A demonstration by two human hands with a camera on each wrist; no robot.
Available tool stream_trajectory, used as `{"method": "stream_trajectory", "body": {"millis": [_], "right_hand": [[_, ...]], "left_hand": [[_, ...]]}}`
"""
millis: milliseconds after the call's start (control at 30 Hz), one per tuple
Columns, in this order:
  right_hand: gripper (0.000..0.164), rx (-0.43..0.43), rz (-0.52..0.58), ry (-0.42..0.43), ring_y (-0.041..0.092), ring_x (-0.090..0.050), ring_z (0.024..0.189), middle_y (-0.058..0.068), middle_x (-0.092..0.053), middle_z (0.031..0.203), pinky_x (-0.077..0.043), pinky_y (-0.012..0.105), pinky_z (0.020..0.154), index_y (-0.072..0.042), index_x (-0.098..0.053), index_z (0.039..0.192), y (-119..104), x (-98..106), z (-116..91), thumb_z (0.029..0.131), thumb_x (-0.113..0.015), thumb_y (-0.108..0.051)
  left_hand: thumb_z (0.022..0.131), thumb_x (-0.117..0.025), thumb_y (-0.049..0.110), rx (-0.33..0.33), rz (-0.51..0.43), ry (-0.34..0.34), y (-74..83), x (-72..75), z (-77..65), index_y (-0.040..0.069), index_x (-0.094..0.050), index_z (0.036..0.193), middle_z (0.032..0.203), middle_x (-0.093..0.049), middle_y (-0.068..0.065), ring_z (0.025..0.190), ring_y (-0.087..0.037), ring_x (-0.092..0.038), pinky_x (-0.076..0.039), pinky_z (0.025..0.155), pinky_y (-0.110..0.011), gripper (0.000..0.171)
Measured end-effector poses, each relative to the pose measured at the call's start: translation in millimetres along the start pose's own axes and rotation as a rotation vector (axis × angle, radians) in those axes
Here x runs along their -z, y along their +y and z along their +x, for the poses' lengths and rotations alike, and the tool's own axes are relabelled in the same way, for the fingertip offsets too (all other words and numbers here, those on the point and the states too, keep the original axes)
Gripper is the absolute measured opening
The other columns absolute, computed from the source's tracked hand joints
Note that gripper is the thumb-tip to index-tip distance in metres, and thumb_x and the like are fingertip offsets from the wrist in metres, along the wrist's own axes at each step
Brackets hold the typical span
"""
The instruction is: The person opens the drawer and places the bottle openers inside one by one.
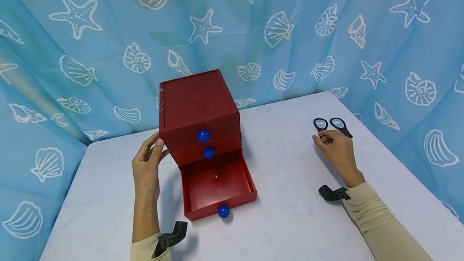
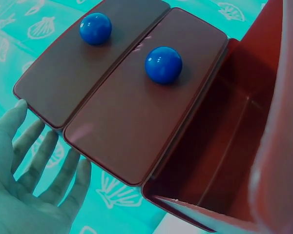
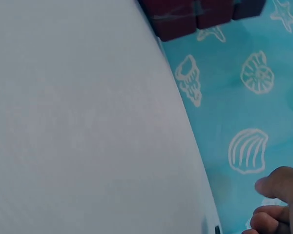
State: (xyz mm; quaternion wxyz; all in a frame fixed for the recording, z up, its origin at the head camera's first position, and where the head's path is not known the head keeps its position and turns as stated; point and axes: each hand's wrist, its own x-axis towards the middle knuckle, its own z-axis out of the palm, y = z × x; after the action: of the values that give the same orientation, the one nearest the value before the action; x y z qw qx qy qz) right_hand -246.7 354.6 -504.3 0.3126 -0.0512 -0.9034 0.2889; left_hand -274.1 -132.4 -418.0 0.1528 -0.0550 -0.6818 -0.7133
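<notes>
A red drawer cabinet with blue ball knobs stands left of centre in the head view. Its bottom drawer is pulled out, showing its bare floor; the upper two drawers are pushed in. My left hand is at the cabinet's left side, thumb at the front edge and fingers spread, as the left wrist view also shows. At the right, my right hand is over a pair of scissors with black handles, its fingers loosely bent. Thumb and fingers stand apart in the right wrist view. The hand hides the blades.
A white-covered table carries the cabinet and scissors. Behind and beside it hangs a blue curtain with white shells and starfish. A black wrist mount sits on each forearm.
</notes>
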Motion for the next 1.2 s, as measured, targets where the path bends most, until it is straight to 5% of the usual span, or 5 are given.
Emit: {"method": "stream_trajectory", "body": {"millis": [467, 1000, 1200], "right_hand": [[0.028, -0.116, -0.102, -0.038, 0.033, -0.054, 0.079, 0.017, -0.059, 0.083, -0.042, 0.047, 0.068, 0.007, -0.070, 0.095, 32.8, 2.0, 0.2, 0.090, -0.075, -0.019], [0.028, -0.276, -0.106, -0.025, 0.039, -0.055, 0.087, 0.022, -0.056, 0.087, -0.043, 0.050, 0.070, 0.012, -0.070, 0.092, 35.3, 1.2, 3.1, 0.085, -0.068, -0.015], [0.020, -0.234, -0.029, 0.091, 0.033, -0.053, 0.082, 0.018, -0.057, 0.082, -0.037, 0.039, 0.068, 0.008, -0.071, 0.088, 29.5, -1.1, -3.3, 0.084, -0.069, -0.011]], "left_hand": [[0.097, -0.067, 0.029, 0.000, -0.005, -0.006, -1.1, -4.4, -1.3, 0.020, -0.064, 0.135, 0.131, -0.063, -0.004, 0.119, -0.024, -0.059, -0.052, 0.096, -0.028, 0.039], [0.098, -0.066, 0.029, -0.006, -0.008, -0.006, 1.1, -4.7, -0.2, 0.019, -0.064, 0.135, 0.132, -0.063, -0.005, 0.119, -0.025, -0.059, -0.052, 0.097, -0.029, 0.039], [0.097, -0.067, 0.031, 0.001, 0.014, 0.010, -2.2, 0.3, -1.4, 0.020, -0.063, 0.136, 0.134, -0.062, -0.005, 0.121, -0.025, -0.058, -0.052, 0.095, -0.025, 0.041]]}}
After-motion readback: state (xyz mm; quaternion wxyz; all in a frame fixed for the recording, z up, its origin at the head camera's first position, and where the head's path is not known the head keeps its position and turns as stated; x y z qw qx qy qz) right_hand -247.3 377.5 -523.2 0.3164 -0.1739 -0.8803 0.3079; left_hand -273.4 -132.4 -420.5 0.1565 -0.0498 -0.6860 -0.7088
